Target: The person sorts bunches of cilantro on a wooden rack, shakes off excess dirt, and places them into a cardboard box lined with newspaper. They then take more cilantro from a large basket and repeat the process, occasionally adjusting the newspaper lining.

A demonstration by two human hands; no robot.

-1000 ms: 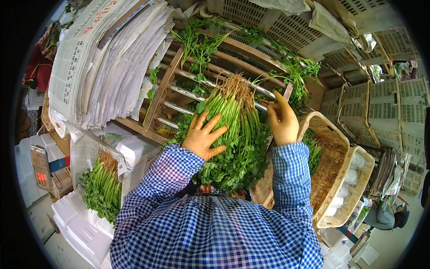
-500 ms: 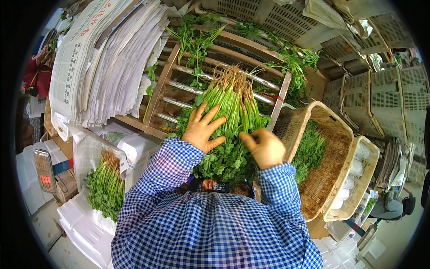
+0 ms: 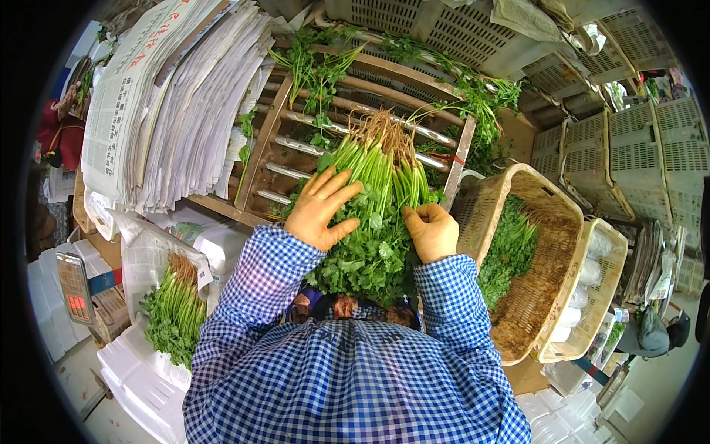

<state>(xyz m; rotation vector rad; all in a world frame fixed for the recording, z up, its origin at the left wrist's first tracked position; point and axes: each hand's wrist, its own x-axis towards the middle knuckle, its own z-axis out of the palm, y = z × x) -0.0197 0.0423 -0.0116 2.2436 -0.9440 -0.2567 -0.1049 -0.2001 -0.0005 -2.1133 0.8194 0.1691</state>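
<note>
A large bunch of coriander (image 3: 373,255) lies before me on a slatted rack (image 3: 264,140), its brown roots pointing away and its leaves toward me. My left hand (image 3: 324,209) rests on the left side of the bunch, fingers spread over stems and leaves. At the bunch's right edge, my right hand (image 3: 434,231) is closed, thumb and forefinger pinching at the coriander; what exactly sits between the fingertips is mostly hidden. Loose coriander sprigs (image 3: 316,78) hang over the rack's far left bars, and more sprigs (image 3: 484,111) lie at its far right.
Left of the rack stands a tall stack of newspapers (image 3: 185,118). Another coriander bunch (image 3: 177,314) lies at lower left, near a scale display (image 3: 76,288). To the right are a dirty crate (image 3: 551,259) holding greens and a smaller crate (image 3: 603,296) with white rolls.
Both hands have shifted slightly: the left a little toward the left, the right slightly upward, with its fingers now at the bunch's edge. The bunch has barely moved.
</note>
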